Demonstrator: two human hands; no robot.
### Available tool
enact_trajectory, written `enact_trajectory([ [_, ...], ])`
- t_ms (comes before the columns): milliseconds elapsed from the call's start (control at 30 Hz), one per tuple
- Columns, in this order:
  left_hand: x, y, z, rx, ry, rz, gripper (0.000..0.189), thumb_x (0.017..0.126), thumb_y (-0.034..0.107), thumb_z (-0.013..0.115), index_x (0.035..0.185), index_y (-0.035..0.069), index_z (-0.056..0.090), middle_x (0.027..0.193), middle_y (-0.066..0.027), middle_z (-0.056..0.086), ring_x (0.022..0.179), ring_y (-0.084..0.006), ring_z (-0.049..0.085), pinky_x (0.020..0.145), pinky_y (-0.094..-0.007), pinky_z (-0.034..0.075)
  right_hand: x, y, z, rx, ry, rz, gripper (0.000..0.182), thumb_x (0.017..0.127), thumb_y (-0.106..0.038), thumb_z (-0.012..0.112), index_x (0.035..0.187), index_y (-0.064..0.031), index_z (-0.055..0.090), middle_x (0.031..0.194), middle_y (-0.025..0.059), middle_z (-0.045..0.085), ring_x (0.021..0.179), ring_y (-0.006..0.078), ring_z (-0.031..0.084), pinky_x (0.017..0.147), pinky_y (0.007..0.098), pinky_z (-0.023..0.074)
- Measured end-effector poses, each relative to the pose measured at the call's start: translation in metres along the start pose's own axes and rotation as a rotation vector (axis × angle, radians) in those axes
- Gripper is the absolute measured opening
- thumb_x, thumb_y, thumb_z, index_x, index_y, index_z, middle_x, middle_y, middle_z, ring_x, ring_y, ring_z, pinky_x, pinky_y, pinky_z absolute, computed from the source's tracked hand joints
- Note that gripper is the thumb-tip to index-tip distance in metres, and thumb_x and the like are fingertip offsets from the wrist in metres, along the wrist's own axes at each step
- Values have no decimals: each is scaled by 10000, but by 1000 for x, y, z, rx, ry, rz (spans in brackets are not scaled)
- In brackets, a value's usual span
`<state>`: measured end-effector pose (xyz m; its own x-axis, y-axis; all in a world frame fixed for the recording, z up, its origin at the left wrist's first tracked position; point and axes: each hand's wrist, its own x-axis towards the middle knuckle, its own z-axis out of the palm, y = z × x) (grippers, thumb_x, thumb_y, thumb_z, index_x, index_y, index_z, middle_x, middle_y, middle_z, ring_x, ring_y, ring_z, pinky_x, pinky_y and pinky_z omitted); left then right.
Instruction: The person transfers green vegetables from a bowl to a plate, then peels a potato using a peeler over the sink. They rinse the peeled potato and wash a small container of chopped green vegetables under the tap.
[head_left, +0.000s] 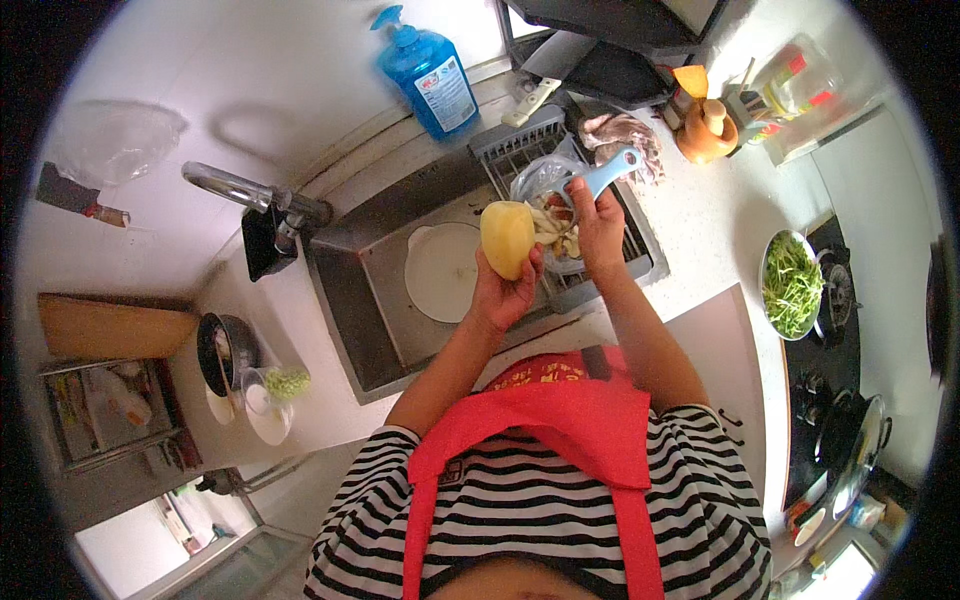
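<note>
My left hand (510, 289) grips a large peeled potato (508, 234), pale yellow, held up above the sink (382, 300). To its right, my right hand (600, 229) is closed around a peeler with a light blue handle (611, 171); the peeler's head is mostly hidden by my fingers. Beneath the right hand, a clear plastic bag (551, 176) holds peelings (556, 232). The bag rests on a grey drying rack (517, 150) set over the right part of the sink. A white round plate (442, 274) lies in the sink basin below the potato.
A chrome faucet (247, 187) reaches over from the left. Behind the sink stand a blue pump bottle (431, 82) and a cleaver with a pale handle (531, 103). A crumpled cloth (622, 142), a wooden mortar (707, 136) and a bowl of cut greens (791, 285) are to the right.
</note>
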<state>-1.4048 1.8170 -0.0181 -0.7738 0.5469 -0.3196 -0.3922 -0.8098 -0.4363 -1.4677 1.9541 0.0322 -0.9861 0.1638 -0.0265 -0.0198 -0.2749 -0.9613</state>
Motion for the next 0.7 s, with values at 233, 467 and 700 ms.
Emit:
enact_trajectory([
  [233,1,-6,-5,108,-15,48,584,745,451,559,1130,33,426,1015,-132,480,870,-229,503,659,-253,519,1,0,7,121,-3,132,189,854,-207,495,864,-22,535,771,28,560,639,107,543,559,237,481],
  [467,-17,9,-16,210,91,301,559,750,453,555,1105,36,441,989,-132,491,832,-231,517,639,-247,522,36,21,-38,-776,-200,-70,206,860,-213,480,914,-16,505,810,61,565,705,119,560,623,247,472],
  [700,-43,28,-40,237,195,571,531,758,452,553,1088,47,459,975,-108,514,849,-232,531,671,-266,524,33,50,-5,273,-259,683,279,846,-277,497,975,-37,439,876,100,579,739,185,597,658,318,511],
])
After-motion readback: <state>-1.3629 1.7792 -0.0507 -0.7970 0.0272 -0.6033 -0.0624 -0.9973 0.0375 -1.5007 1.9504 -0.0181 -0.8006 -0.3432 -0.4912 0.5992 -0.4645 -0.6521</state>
